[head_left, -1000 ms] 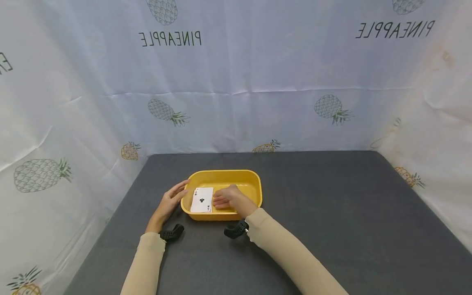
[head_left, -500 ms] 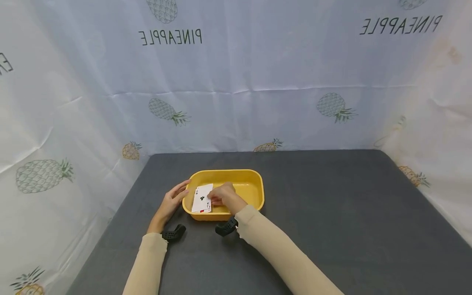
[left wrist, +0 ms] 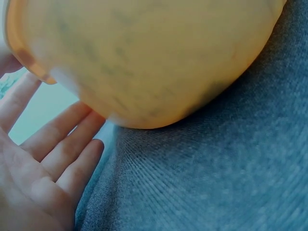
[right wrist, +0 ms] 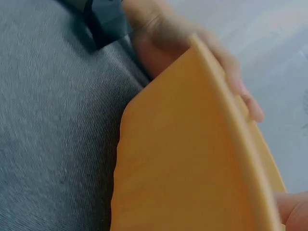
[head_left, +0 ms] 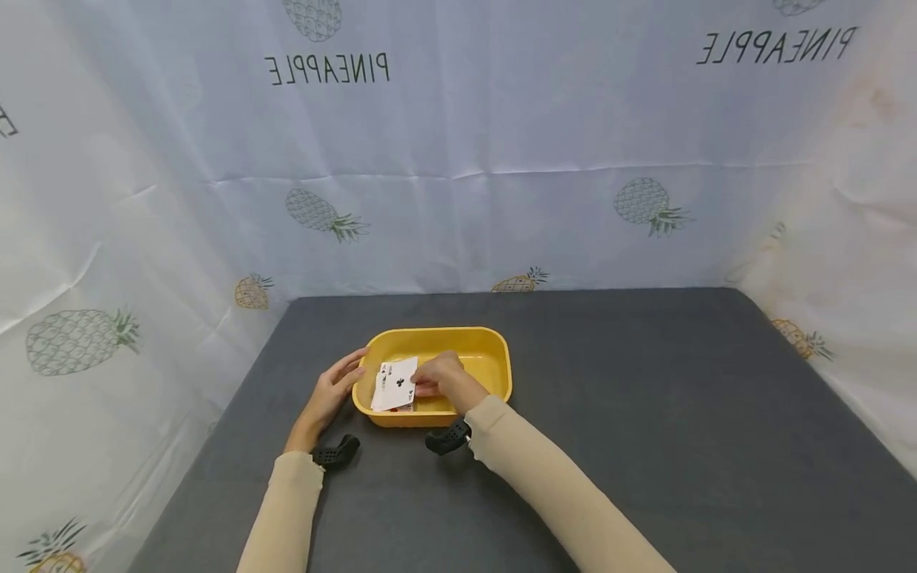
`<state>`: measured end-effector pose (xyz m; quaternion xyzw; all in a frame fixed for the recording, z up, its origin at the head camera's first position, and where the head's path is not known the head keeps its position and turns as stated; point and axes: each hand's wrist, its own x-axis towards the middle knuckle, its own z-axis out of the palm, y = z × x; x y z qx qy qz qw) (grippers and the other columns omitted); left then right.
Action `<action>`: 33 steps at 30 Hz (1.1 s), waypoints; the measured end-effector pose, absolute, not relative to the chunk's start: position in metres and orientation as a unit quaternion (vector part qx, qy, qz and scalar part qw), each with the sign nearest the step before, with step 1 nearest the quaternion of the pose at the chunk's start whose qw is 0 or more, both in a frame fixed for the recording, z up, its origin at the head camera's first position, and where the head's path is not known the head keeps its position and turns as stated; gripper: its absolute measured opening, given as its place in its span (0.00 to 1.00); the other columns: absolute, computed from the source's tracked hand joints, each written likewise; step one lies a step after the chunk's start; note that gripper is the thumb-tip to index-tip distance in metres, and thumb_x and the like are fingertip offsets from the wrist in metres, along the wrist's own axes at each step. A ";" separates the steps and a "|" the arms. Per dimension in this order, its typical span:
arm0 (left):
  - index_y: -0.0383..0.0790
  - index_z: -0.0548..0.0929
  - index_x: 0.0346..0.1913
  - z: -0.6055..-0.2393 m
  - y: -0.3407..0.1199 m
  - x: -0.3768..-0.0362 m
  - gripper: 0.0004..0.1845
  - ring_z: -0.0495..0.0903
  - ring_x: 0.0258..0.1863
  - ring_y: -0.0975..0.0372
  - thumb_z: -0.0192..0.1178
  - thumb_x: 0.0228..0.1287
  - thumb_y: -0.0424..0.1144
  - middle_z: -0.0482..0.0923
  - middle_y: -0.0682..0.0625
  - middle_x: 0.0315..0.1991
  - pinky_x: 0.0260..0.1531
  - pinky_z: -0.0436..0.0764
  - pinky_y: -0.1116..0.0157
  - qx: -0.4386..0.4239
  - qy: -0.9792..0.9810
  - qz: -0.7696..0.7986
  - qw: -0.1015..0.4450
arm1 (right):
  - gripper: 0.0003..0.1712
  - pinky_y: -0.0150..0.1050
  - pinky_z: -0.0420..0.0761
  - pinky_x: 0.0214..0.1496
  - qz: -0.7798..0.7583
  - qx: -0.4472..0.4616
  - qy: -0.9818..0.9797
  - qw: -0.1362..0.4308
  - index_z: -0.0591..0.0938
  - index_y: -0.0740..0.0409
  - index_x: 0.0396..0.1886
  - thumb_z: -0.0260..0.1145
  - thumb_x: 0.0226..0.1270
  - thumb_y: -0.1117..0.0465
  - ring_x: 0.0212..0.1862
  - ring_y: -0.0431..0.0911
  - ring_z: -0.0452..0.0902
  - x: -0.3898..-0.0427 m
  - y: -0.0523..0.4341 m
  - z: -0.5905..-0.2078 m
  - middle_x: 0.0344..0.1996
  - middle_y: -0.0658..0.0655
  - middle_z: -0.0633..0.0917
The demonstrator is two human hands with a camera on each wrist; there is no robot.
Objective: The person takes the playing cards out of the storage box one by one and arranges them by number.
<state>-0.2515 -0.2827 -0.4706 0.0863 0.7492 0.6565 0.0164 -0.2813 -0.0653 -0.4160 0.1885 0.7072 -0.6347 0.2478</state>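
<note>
In the head view, a yellow plastic tray (head_left: 458,334) holds a small group of white playing cards at its left end. The top card, an ace of clubs (head_left: 396,386), lies skewed over the others, and a strip with red marks shows below it. My right hand (head_left: 446,380) reaches into the tray and pinches that card's right edge between thumb and fingers. At the left end, my left hand (head_left: 333,394) holds the rim, thumb over the edge. The left wrist view shows its other fingers (left wrist: 72,139) nearly straight along the outer wall.
The tray stands on a dark grey cloth-covered table (head_left: 630,414). A white curtain (head_left: 458,223) with pineapple prints hangs behind and at both sides. A black band (head_left: 337,452) sits on the left wrist, another black band (head_left: 447,438) on the right.
My right hand went left to the cards, took the ace's right edge and now draws it slightly right, uncovering cards beneath. The left hand stays at the rim.
</note>
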 end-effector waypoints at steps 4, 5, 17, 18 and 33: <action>0.29 0.60 0.71 -0.470 -0.284 -0.249 0.28 0.75 0.53 0.81 0.50 0.73 0.37 0.74 0.71 0.53 0.49 0.76 0.79 0.090 0.749 0.656 0.015 | 0.15 0.32 0.81 0.23 -0.652 0.170 0.684 0.278 0.83 0.73 0.43 0.71 0.54 0.72 0.14 0.42 0.78 -0.280 -0.057 -0.412 0.19 0.59 0.83; 0.29 0.60 0.71 -0.470 -0.284 -0.248 0.28 0.75 0.53 0.81 0.50 0.73 0.37 0.74 0.72 0.53 0.49 0.76 0.79 0.090 0.749 0.657 0.015 | 0.15 0.31 0.81 0.24 -0.653 0.164 0.684 0.282 0.84 0.73 0.43 0.71 0.55 0.71 0.14 0.42 0.78 -0.279 -0.055 -0.410 0.19 0.58 0.83; 0.26 0.58 0.71 -0.474 -0.283 -0.242 0.28 0.75 0.55 0.78 0.49 0.74 0.36 0.74 0.69 0.55 0.49 0.77 0.78 0.107 0.727 0.678 0.014 | 0.15 0.37 0.85 0.46 -0.640 0.010 0.724 0.259 0.84 0.65 0.46 0.69 0.60 0.63 0.29 0.39 0.82 -0.280 0.016 -0.386 0.32 0.53 0.86; 0.26 0.58 0.71 -0.475 -0.283 -0.242 0.28 0.76 0.55 0.77 0.49 0.74 0.36 0.74 0.68 0.55 0.49 0.77 0.78 0.108 0.725 0.680 0.013 | 0.16 0.39 0.84 0.51 -0.639 0.000 0.726 0.255 0.84 0.64 0.47 0.69 0.60 0.62 0.32 0.40 0.82 -0.280 0.024 -0.385 0.35 0.53 0.86; 0.23 0.55 0.71 -0.471 -0.279 -0.245 0.29 0.75 0.54 0.79 0.47 0.74 0.34 0.74 0.70 0.54 0.50 0.76 0.80 0.112 0.718 0.687 0.019 | 0.24 0.27 0.81 0.31 -0.654 0.138 0.725 0.170 0.79 0.65 0.57 0.67 0.63 0.61 0.21 0.35 0.77 -0.331 0.103 -0.378 0.18 0.44 0.80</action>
